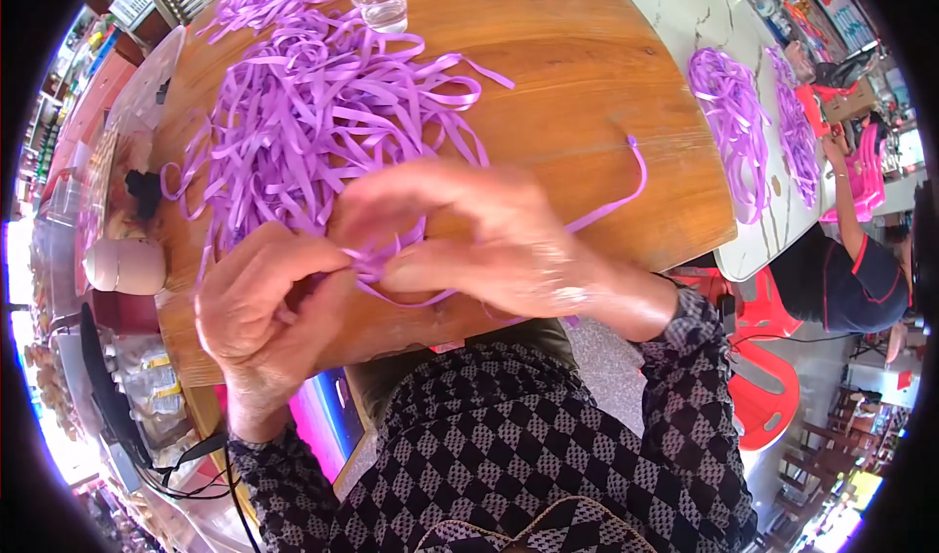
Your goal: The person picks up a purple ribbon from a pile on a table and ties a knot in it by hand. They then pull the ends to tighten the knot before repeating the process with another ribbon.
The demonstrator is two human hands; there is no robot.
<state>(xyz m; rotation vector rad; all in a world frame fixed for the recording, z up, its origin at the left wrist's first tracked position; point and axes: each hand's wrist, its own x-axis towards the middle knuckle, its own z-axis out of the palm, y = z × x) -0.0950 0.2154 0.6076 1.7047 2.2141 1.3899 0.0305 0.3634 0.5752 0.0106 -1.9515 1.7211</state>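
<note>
My left hand (266, 304) is closed, its thumb and forefinger pinching a narrow purple ribbon (366, 265) above the near edge of the wooden table. Opposite it, my right hand (494, 235) is smeared by motion. Its fingers arch over the ribbon, apart from the thumb, whose tip is close to the pinched part. A loop of ribbon hangs below the two hands. To the right, a ribbon end (626, 196) with a small knot-like tip lies on the table and runs under my right wrist. Behind my hands spreads a large tangled heap of purple ribbons (293, 113).
A clear plastic cup (381, 10) stands beside the heap on the wooden table (577, 54). Purple ribbon bundles (729, 128) lie on a white marbled table at right. A pink rounded container (125, 265) is at left. Red stools (763, 392) and another person (856, 279) are at right.
</note>
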